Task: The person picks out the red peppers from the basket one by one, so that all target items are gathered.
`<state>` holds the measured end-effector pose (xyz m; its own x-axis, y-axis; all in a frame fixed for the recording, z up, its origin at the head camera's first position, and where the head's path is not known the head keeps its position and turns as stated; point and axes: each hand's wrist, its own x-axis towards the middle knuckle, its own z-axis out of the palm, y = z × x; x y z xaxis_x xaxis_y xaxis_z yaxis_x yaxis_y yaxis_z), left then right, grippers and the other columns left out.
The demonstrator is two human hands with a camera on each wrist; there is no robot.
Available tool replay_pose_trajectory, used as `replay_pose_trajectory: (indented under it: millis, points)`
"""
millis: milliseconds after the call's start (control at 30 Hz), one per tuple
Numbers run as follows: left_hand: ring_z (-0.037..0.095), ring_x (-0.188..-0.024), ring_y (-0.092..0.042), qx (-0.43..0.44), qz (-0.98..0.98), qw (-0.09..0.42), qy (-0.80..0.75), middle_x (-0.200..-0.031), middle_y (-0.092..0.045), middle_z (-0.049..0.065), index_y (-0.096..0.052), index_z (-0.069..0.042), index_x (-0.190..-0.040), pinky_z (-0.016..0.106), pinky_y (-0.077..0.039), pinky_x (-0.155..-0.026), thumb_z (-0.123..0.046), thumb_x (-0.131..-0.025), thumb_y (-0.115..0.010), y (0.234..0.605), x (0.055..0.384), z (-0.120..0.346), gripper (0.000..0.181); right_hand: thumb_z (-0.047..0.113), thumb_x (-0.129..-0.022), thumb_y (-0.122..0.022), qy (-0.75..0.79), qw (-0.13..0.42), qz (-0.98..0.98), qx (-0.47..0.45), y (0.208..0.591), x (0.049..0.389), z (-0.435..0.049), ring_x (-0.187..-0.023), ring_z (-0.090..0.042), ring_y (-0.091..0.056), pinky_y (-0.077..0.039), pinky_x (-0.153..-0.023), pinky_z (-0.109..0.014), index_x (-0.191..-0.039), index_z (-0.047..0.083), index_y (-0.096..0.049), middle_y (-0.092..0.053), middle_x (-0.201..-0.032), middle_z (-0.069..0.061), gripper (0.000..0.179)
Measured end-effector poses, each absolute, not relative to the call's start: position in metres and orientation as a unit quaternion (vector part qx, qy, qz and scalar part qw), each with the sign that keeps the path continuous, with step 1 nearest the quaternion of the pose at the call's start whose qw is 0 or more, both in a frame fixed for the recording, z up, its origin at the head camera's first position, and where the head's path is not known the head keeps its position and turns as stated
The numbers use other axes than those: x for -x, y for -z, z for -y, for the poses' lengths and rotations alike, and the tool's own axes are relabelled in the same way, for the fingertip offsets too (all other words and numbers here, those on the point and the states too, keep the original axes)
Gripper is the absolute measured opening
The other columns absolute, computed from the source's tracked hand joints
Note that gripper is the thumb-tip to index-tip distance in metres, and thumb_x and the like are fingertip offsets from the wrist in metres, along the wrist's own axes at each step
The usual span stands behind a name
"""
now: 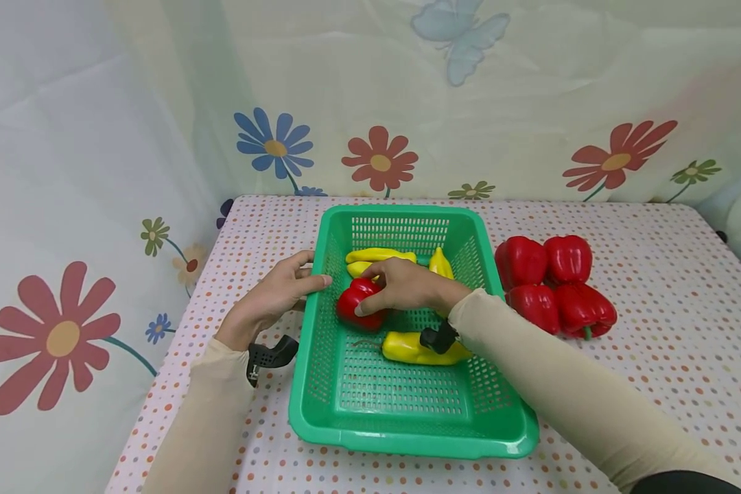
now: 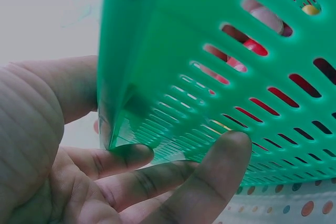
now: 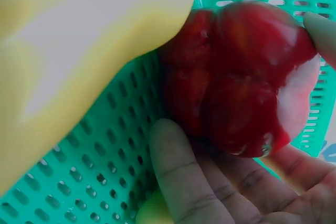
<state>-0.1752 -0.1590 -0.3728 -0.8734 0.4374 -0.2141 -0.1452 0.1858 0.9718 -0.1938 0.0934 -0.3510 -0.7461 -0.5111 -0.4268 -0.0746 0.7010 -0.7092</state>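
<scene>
A glossy red bell pepper (image 1: 353, 307) lies inside a green slotted plastic basket (image 1: 407, 444), near its left wall. My right hand (image 1: 404, 285) reaches in from the right and holds this pepper between thumb and fingers, as the right wrist view also shows around the red bell pepper (image 3: 241, 82). On the basket's left rim, my left hand (image 1: 274, 291) grips with the thumb over the edge and the fingers against the outer wall (image 2: 173, 40). A large yellow pepper-like piece (image 1: 407, 348) rests below the right wrist, partly covered by the wrist camera.
More long yellow pieces (image 1: 379, 255) lie toward the basket's far end, and another yellow piece (image 1: 440, 263) leans near its right wall. Several red bell peppers (image 1: 571, 261) stand grouped on the dotted tablecloth (image 1: 667, 329), right of the basket. A flowered curtain (image 1: 506, 130) hangs behind.
</scene>
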Motion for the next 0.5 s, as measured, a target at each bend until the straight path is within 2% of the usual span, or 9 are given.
replay_pose_trajectory:
  millis: [500]
  points:
    - [0.036,-0.094,-0.076,-0.103,-0.736,0.230,-0.628,-0.124,-0.067,0.028,-0.038,-0.006,-0.156,0.050,-0.066,-0.081,-0.013,-0.105,-0.059,0.373,0.175,0.159,0.056,0.037,-0.088,-0.081,0.368,0.284,-0.871,0.160,0.338,0.190,-0.102,-0.118,-0.029,-0.059,-0.064,-0.088,-0.038,-0.148,0.005,-0.052,-0.065,-0.129,-0.009,0.074]
